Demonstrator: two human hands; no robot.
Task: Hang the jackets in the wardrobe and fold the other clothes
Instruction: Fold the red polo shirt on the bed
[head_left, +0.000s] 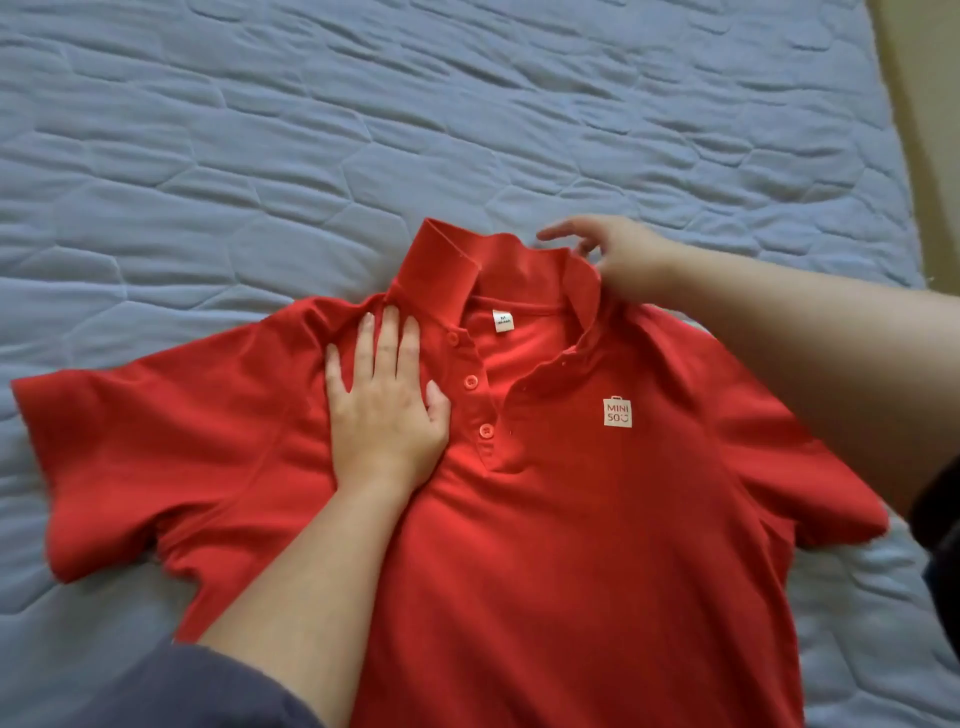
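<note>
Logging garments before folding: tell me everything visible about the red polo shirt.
The red short-sleeved polo shirt lies front up on the blue quilted bed cover. Soft knit; three red buttons undone, collar raised, white size tag, white chest logo. The left hand presses flat beside the placket; the right hand pinches the collar.

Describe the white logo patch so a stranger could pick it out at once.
A red polo shirt lies spread front-up on the blue quilted bed. On its chest, on the picture's right of the buttons, sits the logo patch. It is square with red lettering, unlike the smaller size tag inside the collar.
</note>
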